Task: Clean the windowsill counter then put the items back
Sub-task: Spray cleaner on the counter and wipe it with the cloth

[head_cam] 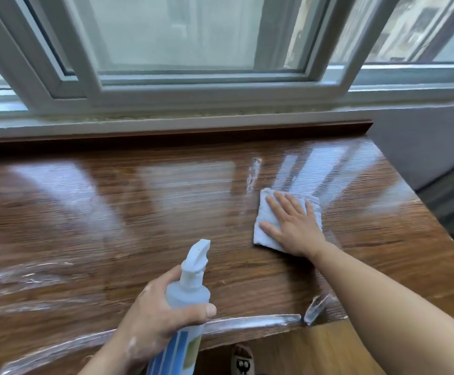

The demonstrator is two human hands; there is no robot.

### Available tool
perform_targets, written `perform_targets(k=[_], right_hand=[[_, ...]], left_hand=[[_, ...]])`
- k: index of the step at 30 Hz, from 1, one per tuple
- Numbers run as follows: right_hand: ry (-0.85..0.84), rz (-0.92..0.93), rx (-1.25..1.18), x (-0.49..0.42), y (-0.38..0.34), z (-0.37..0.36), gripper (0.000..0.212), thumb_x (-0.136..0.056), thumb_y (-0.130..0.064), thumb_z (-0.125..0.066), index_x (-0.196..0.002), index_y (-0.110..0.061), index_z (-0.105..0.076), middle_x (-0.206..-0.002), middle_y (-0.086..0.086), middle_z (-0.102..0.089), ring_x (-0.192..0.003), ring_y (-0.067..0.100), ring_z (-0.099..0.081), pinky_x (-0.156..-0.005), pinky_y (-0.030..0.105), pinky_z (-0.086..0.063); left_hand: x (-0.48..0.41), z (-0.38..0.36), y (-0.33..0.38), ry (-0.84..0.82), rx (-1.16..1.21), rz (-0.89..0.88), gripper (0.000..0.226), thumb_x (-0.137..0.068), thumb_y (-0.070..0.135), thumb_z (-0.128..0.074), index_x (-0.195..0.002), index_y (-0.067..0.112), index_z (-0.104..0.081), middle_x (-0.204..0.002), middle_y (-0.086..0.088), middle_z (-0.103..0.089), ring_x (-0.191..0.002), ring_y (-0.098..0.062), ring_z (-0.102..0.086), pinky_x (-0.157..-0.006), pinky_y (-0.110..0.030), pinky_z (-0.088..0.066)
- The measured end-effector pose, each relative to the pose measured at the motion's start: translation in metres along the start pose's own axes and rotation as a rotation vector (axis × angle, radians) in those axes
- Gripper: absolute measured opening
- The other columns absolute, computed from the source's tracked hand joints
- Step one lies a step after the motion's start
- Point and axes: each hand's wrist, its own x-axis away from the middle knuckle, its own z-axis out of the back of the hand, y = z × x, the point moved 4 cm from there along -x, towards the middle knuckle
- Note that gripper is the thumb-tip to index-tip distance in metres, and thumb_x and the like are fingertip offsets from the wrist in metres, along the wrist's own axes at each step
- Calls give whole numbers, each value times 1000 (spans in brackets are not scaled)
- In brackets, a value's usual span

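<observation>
- Mostly, the head view is filled by a glossy brown wood-grain counter [112, 212] that runs under a white-framed window [193, 87]. A dark wooden strip [166, 132] lines its back edge.
- A folded pale blue cloth [267, 240] lies flat on the counter toward its right end, about midway between the back and front edges.
- The right hand [293, 226] rests palm-down on this cloth. Its fingers are straight and spread and point toward the window, and the thumb is out to the side. It presses on the cloth rather than grasping it.
- Shiny wet-looking streaks [253, 171] mark the surface just behind the cloth, toward the back right corner.
- The left hand [155, 315] grips a translucent pale blue plastic spray bottle [188, 290] above the front edge of the counter, near its middle. The fingers are curled round the bottle's body and the thumb lies across the front.
- The bottle's light blue trigger nozzle points up and away toward the window. A blue and green label shows on its lower part.
- A clear plastic film strip [247, 322] curls loose along the front edge, with a torn flap standing up near the right forearm.
- Below that edge are a light wooden floor [328, 347] and a small grey item with a black cartoon face [243, 361]. I cannot tell what the item is.
- A grey wall [423, 147] meets the counter's right end.
</observation>
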Motion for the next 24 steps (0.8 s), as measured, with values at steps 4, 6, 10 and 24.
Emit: perform_targets(k=[4, 6, 10, 24], right_hand=[[17, -153, -37, 24, 75, 5, 78, -94, -75, -24, -161, -40, -2, -170, -13, 5, -155, 11, 9, -123, 55, 7], [35, -226, -45, 39, 109, 5, 78, -94, -76, -24, -160, -41, -2, -170, -14, 4, -155, 11, 8, -123, 55, 6], [57, -340, -69, 75, 165, 3, 78, -93, -76, -23, -160, -42, -1, -170, -14, 2, -155, 9, 8, -123, 55, 5], [130, -480, -101, 131, 180, -16, 79, -94, -75, -19, -161, -37, -5, -170, -8, 0, -156, 15, 6, -123, 56, 5]], left_hand=[[-11, -33, 13, -75, -41, -24, 62, -43, 58, -83, -102, 41, -72, -84, -1, -70, -70, -3, -59, -69, -17, -48], [-15, -50, 18, -118, -59, -27, 62, -46, 56, -82, -103, 38, -71, -81, 1, -68, -70, -4, -58, -72, -21, -47], [-24, -82, 26, -229, -70, -31, 57, -49, 53, -84, -105, 51, -70, -80, 9, -67, -71, -2, -59, -69, -12, -47], [-41, -163, 36, -524, -265, 22, 50, -62, 43, -88, -105, 24, -73, -88, -1, -74, -79, -11, -67, -81, -35, -52]])
